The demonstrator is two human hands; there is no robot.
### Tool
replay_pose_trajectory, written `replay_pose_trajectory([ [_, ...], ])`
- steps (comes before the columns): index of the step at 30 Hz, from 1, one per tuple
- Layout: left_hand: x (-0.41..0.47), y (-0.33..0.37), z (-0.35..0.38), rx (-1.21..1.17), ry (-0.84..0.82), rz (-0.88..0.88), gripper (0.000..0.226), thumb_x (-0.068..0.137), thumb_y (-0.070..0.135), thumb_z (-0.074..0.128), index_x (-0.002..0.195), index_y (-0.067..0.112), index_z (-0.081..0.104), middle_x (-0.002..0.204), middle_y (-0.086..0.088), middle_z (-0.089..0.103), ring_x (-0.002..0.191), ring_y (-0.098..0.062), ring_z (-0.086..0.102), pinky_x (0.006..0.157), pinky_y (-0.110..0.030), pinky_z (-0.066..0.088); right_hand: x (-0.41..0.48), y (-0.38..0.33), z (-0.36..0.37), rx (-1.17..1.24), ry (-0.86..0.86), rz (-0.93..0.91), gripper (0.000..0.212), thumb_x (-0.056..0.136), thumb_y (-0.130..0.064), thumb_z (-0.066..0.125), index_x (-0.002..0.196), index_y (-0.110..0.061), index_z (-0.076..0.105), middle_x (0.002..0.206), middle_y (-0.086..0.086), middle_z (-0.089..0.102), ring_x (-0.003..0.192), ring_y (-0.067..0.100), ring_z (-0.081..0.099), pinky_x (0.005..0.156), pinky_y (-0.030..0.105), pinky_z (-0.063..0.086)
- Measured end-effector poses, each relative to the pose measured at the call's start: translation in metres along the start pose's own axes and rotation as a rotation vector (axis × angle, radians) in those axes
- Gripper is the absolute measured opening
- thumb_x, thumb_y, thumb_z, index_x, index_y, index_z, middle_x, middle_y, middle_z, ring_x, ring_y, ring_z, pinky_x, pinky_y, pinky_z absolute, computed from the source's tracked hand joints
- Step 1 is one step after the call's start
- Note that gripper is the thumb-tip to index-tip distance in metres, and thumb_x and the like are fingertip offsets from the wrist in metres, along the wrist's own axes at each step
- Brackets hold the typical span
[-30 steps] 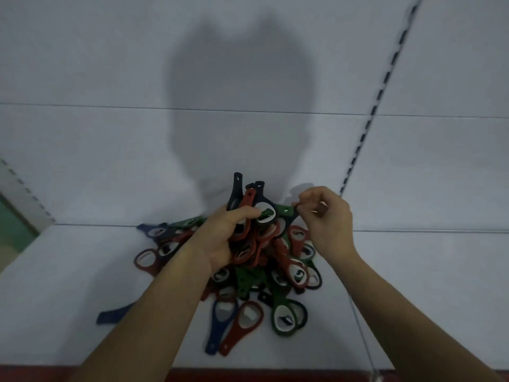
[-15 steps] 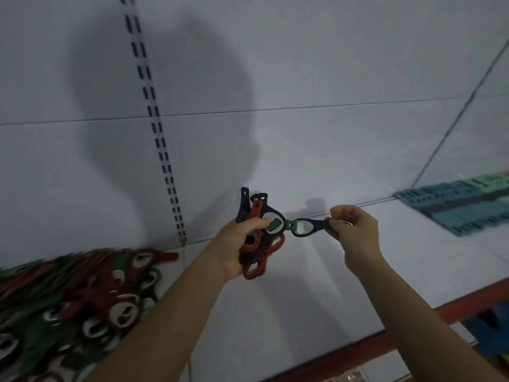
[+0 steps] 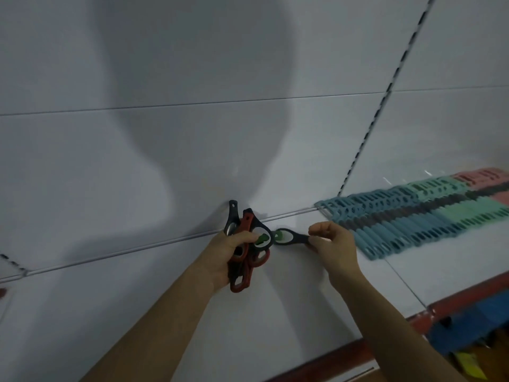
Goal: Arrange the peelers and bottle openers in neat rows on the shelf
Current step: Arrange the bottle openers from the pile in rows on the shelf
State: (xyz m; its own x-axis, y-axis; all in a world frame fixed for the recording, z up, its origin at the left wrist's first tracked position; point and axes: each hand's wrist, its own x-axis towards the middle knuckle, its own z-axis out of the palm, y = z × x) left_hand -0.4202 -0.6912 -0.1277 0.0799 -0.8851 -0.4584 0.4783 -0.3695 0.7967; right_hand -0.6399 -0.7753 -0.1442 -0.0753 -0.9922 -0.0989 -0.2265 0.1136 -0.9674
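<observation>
No legible text, labels or numbers.

Only the person's two arms show. The left forearm [image 3: 165,321] enters from the edge at about 7 o'clock and the right forearm [image 3: 385,321] from about 5 o'clock. Both are bare along their whole visible length, slim and smooth, narrowing toward the wrist. The left hand [image 3: 228,252], toward 6 o'clock of the view's middle, and the right hand [image 3: 333,244], toward 4 o'clock, are bare as well, wrists and fingers alike. The right hand's knuckles stand out as small ridges. Nails and finer marks are too blurred to tell.
</observation>
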Motion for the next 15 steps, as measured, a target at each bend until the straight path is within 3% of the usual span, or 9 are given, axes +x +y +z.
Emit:
replay_pose_trajectory([
  [3,0.012,0.000,0.010,0.046,0.034,0.016,0.044,0.063,0.015,0.090,0.104,0.008,0.075,0.090,-0.015,0.074,0.071,-0.024,0.073,0.061,-0.034,0.059,0.004,0.001,-0.007,-0.208,-0.079,-0.154,0.027,0.083,0.000,0.066,0.083,-0.027,0.070,0.092,-0.008,0.072,0.090,0.014,0.069,0.077,0.028,0.055],
  [5,0.019,0.001,0.015,0.075,0.036,0.020,0.049,0.064,0.019,0.091,0.110,0.009,0.074,0.091,-0.014,0.075,0.072,-0.025,0.073,0.064,-0.036,0.059,0.006,0.003,-0.011,-0.443,-0.125,-0.345,0.031,0.082,0.001,0.065,0.096,-0.026,0.072,0.105,-0.006,0.071,0.098,0.010,0.064,0.086,0.023,0.049],
  [7,0.025,0.001,0.019,0.094,0.022,0.012,0.050,0.064,0.023,0.092,0.110,0.011,0.075,0.094,-0.013,0.076,0.074,-0.025,0.073,0.065,-0.036,0.060,0.009,0.005,-0.014,-0.693,-0.134,-0.570,0.039,0.081,0.000,0.069,0.116,-0.018,0.072,0.117,0.002,0.066,0.109,0.019,0.056,0.093,0.031,0.046],
  [9,0.029,0.002,0.022,0.095,0.009,0.010,0.043,0.063,0.024,0.092,0.102,0.012,0.078,0.093,-0.014,0.076,0.074,-0.024,0.074,0.061,-0.034,0.059,0.009,0.007,-0.013,-0.845,-0.193,-0.685,0.045,0.084,-0.003,0.069,0.126,-0.016,0.069,0.117,0.009,0.061,0.102,0.027,0.056,0.083,0.039,0.050],
  [10,0.030,0.003,0.023,0.106,0.004,0.011,0.040,0.063,0.025,0.091,0.099,0.013,0.079,0.092,-0.014,0.077,0.074,-0.024,0.075,0.060,-0.034,0.059,0.007,0.007,-0.011,-0.868,-0.245,-0.694,0.044,0.087,-0.005,0.066,0.129,-0.017,0.067,0.114,0.009,0.058,0.093,0.025,0.055,0.075,0.036,0.049],
  [12,0.033,0.005,0.024,0.143,0.003,0.010,0.034,0.063,0.028,0.090,0.094,0.016,0.081,0.092,-0.014,0.076,0.075,-0.024,0.074,0.062,-0.034,0.059,0.005,0.009,-0.006,-0.877,-0.328,-0.700,0.037,0.091,-0.005,0.061,0.124,-0.018,0.069,0.108,0.006,0.054,0.085,0.020,0.051,0.067,0.029,0.044],
  [15,0.036,0.007,0.026,0.170,-0.004,0.003,0.024,0.062,0.029,0.089,0.083,0.022,0.084,0.089,-0.012,0.078,0.073,-0.023,0.075,0.059,-0.032,0.058,0.007,0.007,-0.002,-0.835,-0.326,-0.704,0.016,0.089,-0.017,0.069,0.104,-0.017,0.072,0.106,0.003,0.055,0.093,0.021,0.052,0.074,0.030,0.048],
])
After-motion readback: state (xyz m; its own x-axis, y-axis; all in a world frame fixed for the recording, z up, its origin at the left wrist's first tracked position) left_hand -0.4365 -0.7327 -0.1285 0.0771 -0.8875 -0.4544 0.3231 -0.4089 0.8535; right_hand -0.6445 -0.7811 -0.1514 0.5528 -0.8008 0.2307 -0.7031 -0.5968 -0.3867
